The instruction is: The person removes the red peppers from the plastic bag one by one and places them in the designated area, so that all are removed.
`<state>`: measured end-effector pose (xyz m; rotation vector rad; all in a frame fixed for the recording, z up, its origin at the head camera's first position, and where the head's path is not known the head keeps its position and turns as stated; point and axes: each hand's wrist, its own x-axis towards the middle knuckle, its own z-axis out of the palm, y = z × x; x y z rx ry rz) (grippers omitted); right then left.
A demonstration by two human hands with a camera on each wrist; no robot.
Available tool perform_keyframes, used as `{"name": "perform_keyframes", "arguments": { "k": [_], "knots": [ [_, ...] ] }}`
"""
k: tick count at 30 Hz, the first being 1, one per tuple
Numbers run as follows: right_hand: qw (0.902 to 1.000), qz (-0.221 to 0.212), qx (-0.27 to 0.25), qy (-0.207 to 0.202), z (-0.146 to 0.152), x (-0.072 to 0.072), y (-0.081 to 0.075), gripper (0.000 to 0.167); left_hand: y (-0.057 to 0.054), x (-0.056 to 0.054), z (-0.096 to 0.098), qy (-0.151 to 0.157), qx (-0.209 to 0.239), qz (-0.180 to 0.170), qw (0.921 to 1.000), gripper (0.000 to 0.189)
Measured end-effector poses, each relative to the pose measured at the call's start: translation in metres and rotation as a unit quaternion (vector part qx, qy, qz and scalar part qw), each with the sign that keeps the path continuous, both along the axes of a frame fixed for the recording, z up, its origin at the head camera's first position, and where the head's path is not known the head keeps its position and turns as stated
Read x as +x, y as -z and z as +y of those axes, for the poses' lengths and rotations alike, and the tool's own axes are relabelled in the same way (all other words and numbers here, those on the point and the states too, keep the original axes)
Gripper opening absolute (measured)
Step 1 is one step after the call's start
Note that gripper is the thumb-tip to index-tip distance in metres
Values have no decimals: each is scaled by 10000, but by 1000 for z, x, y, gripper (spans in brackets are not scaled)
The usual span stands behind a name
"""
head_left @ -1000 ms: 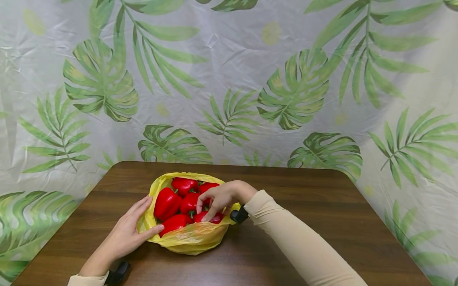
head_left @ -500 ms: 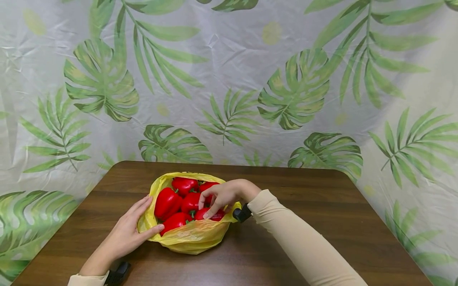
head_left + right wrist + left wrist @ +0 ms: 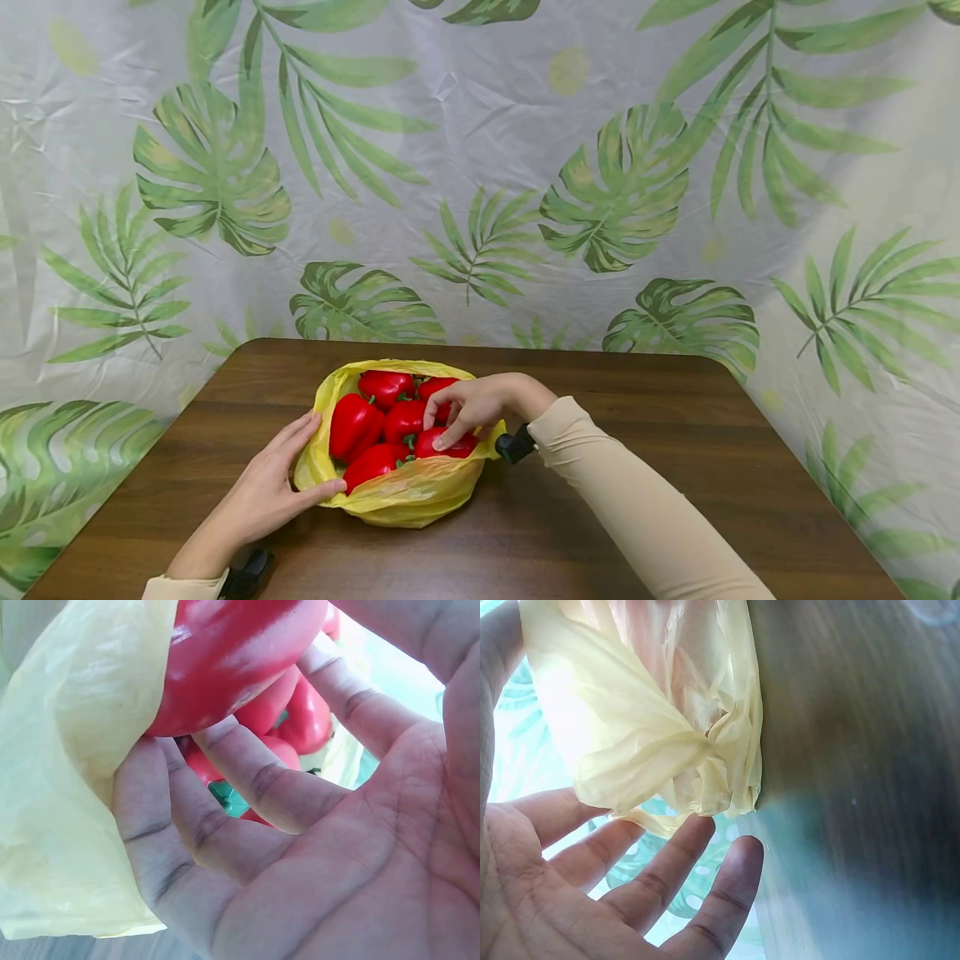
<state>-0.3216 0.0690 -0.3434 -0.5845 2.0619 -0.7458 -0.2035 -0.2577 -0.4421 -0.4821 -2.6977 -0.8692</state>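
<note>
A yellow plastic bag [image 3: 420, 502] full of red bell peppers stands with its mouth spread wide. My left hand [image 3: 262, 483] rests along the bag's left side, thumb over the rim. In the left wrist view its fingers [image 3: 664, 877] are loosely extended, and some tips touch the gathered plastic [image 3: 645, 735]. My right hand [image 3: 483, 402] reaches in from the right and grips the bell pepper [image 3: 462, 447] nearest the bag's right front. In the right wrist view, this glossy pepper [image 3: 232, 667] has my fingertips beneath it and the bag wall beside it.
Several other bell peppers [image 3: 355, 427] lie packed in the bag, green stems showing. The bag stands left of centre on a brown wooden table [image 3: 637, 433]. Behind the table hangs a leaf-patterned curtain [image 3: 487, 150].
My right hand has shifted slightly right with the pepper it grips. The bag and the peppers inside have moved a little to the right. My left hand has stayed nearly still.
</note>
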Motion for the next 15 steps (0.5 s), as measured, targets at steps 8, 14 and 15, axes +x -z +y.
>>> {"name": "perform_keyframes", "arguments": {
  "k": [8,14,15],
  "knots": [
    [9998,161,-86,-66,5,-2,-1,26,0,0,0,40,40,-67,10000,109],
    [9992,357,-177,-58,9,-2,-1,27,0,0,1,78,49,-139,9999,111],
    [9990,388,-192,-53,10,-2,-1,27,0,0,1,86,68,-163,9998,112]
  ]
}}
